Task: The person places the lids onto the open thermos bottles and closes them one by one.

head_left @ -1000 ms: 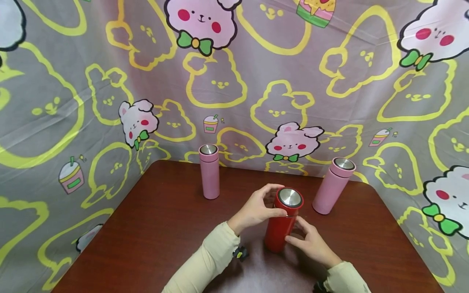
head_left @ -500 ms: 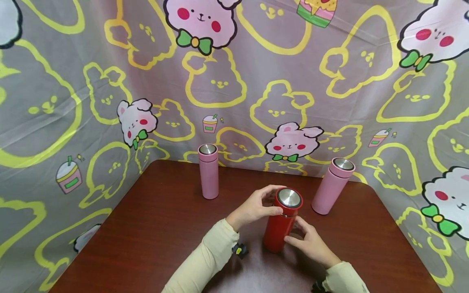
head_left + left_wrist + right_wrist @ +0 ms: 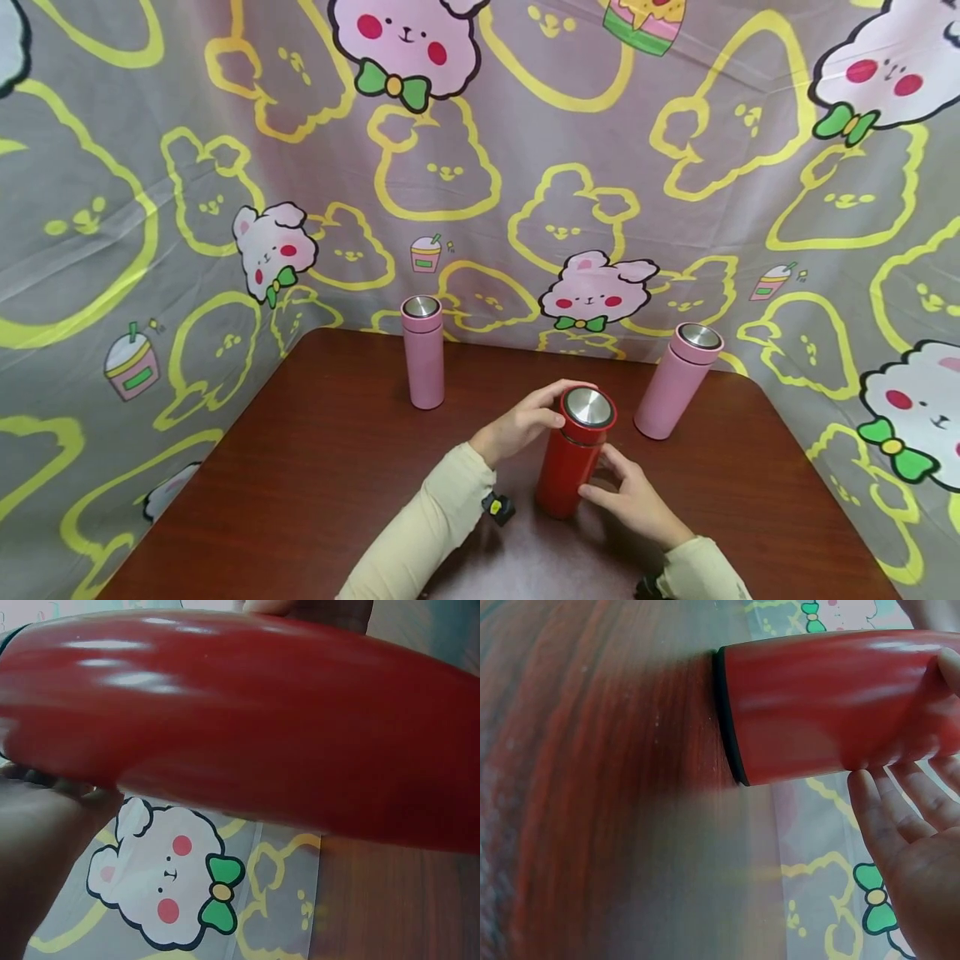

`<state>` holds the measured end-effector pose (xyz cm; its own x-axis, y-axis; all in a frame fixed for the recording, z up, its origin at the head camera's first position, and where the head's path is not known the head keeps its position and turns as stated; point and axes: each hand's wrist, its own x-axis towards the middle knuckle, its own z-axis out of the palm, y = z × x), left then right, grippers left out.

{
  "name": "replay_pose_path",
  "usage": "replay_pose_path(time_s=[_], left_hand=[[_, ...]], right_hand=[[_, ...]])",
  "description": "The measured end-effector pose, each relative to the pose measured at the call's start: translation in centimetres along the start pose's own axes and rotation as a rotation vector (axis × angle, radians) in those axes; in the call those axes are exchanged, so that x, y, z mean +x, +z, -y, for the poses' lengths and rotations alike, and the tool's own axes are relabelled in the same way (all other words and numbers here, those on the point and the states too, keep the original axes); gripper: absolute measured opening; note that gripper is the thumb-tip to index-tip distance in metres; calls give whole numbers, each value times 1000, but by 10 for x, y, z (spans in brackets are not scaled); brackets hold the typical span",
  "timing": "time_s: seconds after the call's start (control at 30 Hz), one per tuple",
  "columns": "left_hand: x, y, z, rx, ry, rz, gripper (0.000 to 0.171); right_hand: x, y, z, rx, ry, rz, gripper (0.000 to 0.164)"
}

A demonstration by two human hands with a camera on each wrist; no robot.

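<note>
A red thermos flask (image 3: 564,475) with a steel-topped lid (image 3: 588,408) stands on the table, tilted a little in the head view. My left hand (image 3: 517,427) grips the lid from the left, thumb in front and fingers behind. Lower down, my right hand (image 3: 637,504) holds the flask body from the right between thumb and fingers. In the right wrist view, the fingertips of the right hand (image 3: 919,847) touch the side of the red flask (image 3: 817,712), whose black base ring is visible. The red body (image 3: 240,727) fills much of the left wrist view.
Two pink thermos flasks stand farther back: one pink flask (image 3: 425,358) at the left, another pink flask (image 3: 675,383) at the right. Behind the brown table (image 3: 300,467) hangs a patterned cloth (image 3: 465,167). A black wrist camera (image 3: 498,507) sits below the left sleeve.
My left thumb has slid leftward along the front of the red flask's lid. The right hand keeps its hold. The head view has shifted slightly.
</note>
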<state>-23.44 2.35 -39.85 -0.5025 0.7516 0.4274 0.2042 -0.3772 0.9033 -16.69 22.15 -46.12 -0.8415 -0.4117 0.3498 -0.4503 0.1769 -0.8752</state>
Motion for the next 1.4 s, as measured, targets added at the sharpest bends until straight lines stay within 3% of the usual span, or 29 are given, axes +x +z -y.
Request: replay_pose_path(time_s=[0.2, 0.47, 0.7, 1.07, 1.4], left_hand=[[5, 1, 4, -41, 23, 43, 57], [6, 2, 5, -99, 20, 38, 58], [1, -2, 5, -64, 43, 20, 56], [-14, -4, -9, 158, 7, -113, 50], [-18, 20, -38, 368, -73, -232, 56]], right_hand=[[0, 0, -1, 5, 10, -4, 48], [0, 0, 1, 3, 31, -5, 47], [0, -3, -12, -1, 53, -11, 50], [-4, -6, -28, -14, 4, 9, 53], [-2, -5, -26, -26, 16, -3, 54]])
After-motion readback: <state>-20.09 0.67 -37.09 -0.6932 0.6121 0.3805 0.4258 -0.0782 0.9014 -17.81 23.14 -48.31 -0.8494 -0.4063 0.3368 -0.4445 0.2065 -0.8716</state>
